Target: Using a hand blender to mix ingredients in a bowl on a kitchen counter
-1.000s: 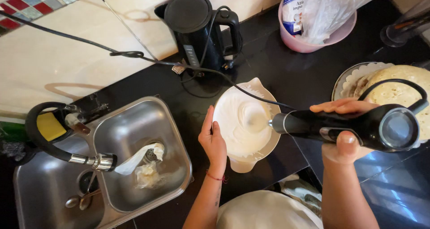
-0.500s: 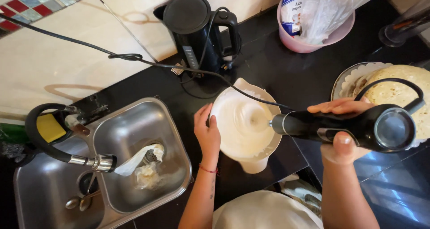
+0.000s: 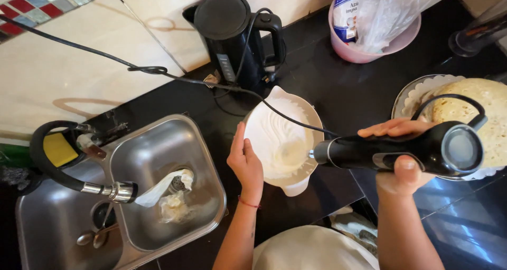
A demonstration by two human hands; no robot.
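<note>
Your left hand [image 3: 246, 163] cups the bowl [image 3: 282, 138] rim, steadying it on the worktop [image 3: 338, 90]; your right hand [image 3: 402, 156] grips the mixer [image 3: 406, 151], tilted into the cream [image 3: 280, 143].

Head view, steeply down (perhaps vertical)
</note>
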